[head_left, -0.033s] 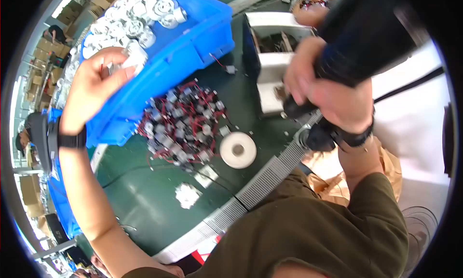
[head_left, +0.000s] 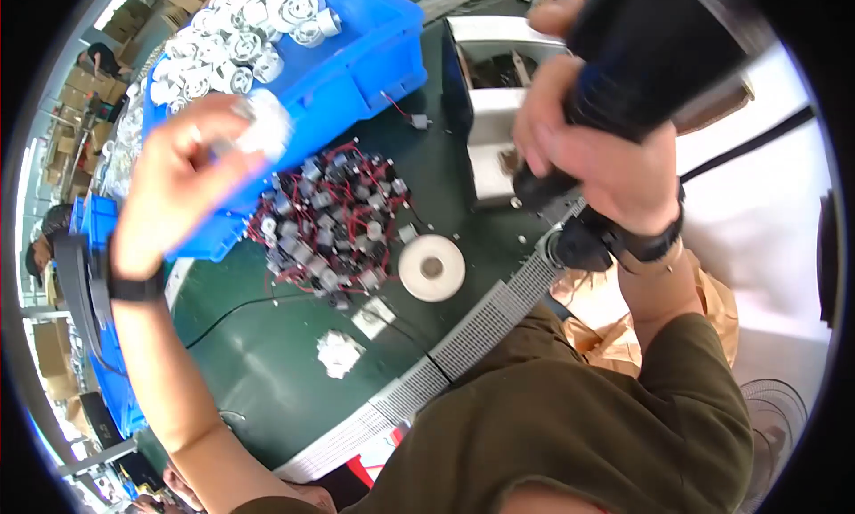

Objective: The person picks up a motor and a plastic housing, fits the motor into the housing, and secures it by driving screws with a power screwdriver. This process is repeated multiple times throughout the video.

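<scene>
My left hand [head_left: 169,180] is closed on a white round plastic part [head_left: 269,129], blurred by motion, in front of the near side of a blue bin [head_left: 356,95]. White plastic parts of a similar kind [head_left: 245,46] are heaped in that bin. My right hand [head_left: 614,171] wraps round a thick black cylindrical tool [head_left: 659,77], whose upper end is smeared and close to the camera. On the green table, below the bin, lies a pile of small motors with red and black wires [head_left: 329,220].
A white ring-shaped roll [head_left: 432,268] sits beside the motors. Nearer me are a small white heap [head_left: 340,354], a white square piece [head_left: 372,317] and a black cable [head_left: 223,316]. An open box [head_left: 490,109] stands left of the tool. Brown paper [head_left: 606,322] lies beyond the table's slotted edge strip [head_left: 481,322].
My left hand has moved slightly right and down with the white part, away from the heap. My right hand has shifted a little left with the black tool.
</scene>
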### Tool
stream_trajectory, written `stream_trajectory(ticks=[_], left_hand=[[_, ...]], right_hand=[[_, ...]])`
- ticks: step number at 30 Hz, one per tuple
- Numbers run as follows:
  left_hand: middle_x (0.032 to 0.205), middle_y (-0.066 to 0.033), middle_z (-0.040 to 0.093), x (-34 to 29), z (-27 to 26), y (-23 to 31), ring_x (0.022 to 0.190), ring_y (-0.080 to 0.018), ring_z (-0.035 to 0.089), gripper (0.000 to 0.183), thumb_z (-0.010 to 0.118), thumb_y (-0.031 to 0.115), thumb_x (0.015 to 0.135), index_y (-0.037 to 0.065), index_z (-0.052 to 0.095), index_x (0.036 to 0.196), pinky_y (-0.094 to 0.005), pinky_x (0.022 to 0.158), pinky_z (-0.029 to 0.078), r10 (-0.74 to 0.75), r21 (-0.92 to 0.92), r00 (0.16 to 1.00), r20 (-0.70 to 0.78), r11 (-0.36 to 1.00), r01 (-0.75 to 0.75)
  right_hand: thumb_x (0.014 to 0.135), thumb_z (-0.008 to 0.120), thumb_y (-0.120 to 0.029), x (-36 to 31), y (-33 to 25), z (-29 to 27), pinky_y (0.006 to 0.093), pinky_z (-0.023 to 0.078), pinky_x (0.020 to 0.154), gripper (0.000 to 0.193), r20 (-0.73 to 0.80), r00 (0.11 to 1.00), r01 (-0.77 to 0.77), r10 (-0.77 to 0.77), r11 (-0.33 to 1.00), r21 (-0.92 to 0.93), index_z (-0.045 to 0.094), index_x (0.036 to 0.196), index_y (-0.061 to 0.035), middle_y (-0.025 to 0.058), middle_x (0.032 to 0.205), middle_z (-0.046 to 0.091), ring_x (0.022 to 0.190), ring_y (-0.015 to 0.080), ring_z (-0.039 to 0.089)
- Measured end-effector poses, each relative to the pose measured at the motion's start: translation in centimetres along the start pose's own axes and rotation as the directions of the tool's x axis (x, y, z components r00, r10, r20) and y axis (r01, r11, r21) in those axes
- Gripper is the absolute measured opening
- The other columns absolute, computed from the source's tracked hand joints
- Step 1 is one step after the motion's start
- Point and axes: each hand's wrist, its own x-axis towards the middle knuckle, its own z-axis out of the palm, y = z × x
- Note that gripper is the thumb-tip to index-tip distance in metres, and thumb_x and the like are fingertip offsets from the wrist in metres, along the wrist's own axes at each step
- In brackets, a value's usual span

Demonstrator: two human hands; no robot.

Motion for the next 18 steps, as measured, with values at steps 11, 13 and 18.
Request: stream_trajectory(ticks=[11,13,18], left_hand=[[0.107,-0.0118,0.058,-6.1,16.7,9.0,0.085,-0.0312,0.062,0.052,0.076,0.021,0.069,0.004,0.054,0.113,-0.0383,0.069,0.052,-0.237,-0.032,0.966,-0.099,0.971,0.235],[0.107,-0.0112,0.058,-6.0,16.9,9.9,0.086,-0.0307,0.062,0.053,0.077,0.022,0.067,0.005,0.054,0.113,-0.0376,0.07,0.052,-0.284,0.053,0.95,-0.126,0.955,0.293],[0.111,-0.0132,0.055,-6.8,18.1,8.8,0.089,-0.0323,0.061,0.058,0.081,0.026,0.063,0.005,0.054,0.111,-0.039,0.072,0.052,-0.35,-0.016,0.919,-0.181,0.935,0.353]], right_hand=[[0.075,0.061,-0.006,-2.8,-0.8,1.2,0.0265,0.043,0.06,0.01,0.043,0.996,0.085,-0.083,0.995,-0.052,0.056,0.08,0.0012,0.0074,0.07,0.056,0.065,0.0148,0.055],[0.069,0.075,-0.007,-3.4,-3.3,1.3,0.0217,0.042,0.054,0.028,0.014,0.975,-0.22,0.221,0.975,-0.013,0.057,0.09,-0.0013,0.0008,0.072,0.059,0.061,0.0075,0.055],[0.07,0.075,-0.004,-3.5,-2.7,1.8,0.0215,0.043,0.056,0.021,-0.025,0.991,-0.128,0.129,0.991,0.048,0.06,0.085,-0.0013,0.0024,0.075,0.063,0.064,0.0077,0.056]])
